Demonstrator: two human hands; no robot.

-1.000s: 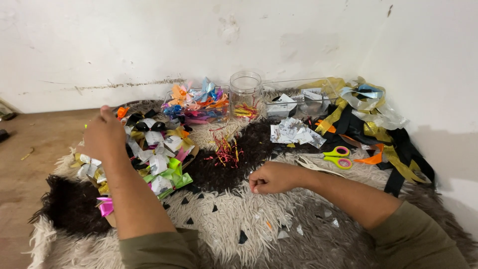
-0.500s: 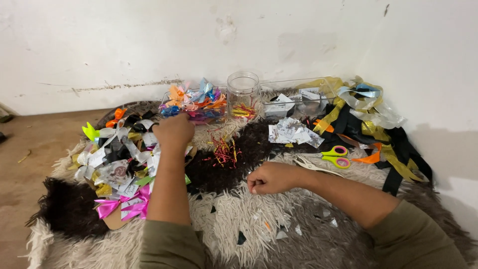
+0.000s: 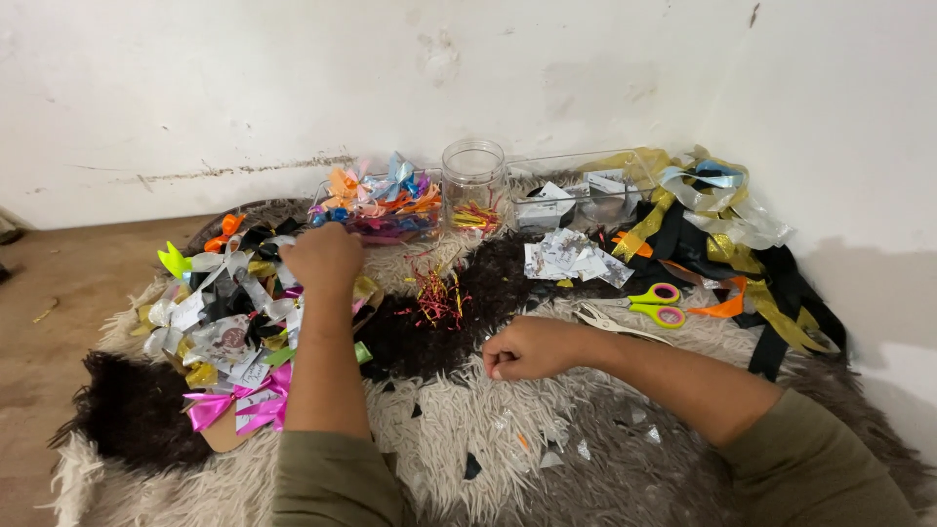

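Observation:
My left hand (image 3: 322, 259) is curled into a fist, back to the camera, over the right edge of a pile of ribbon bows (image 3: 224, 322). It sits just in front of a clear box (image 3: 363, 230) full of coloured bows. Nothing shows in its fingers. My right hand (image 3: 527, 346) rests on the shaggy rug (image 3: 468, 429) as a loose fist, thumb against the fingers, with nothing visible in it. A tangle of thin red and gold strips (image 3: 439, 293) lies between the two hands.
A clear jar (image 3: 473, 181) and a second clear box (image 3: 586, 190) stand by the wall. Silver paper pieces (image 3: 571, 259), yellow and pink scissors (image 3: 654, 303) and black, gold and silver ribbons (image 3: 722, 244) lie at right. Bare wooden floor (image 3: 59, 312) is at left.
My left hand swung from the far left of the bow pile rightward toward the clear box of bows, then drew back a little. My right hand stayed where it was.

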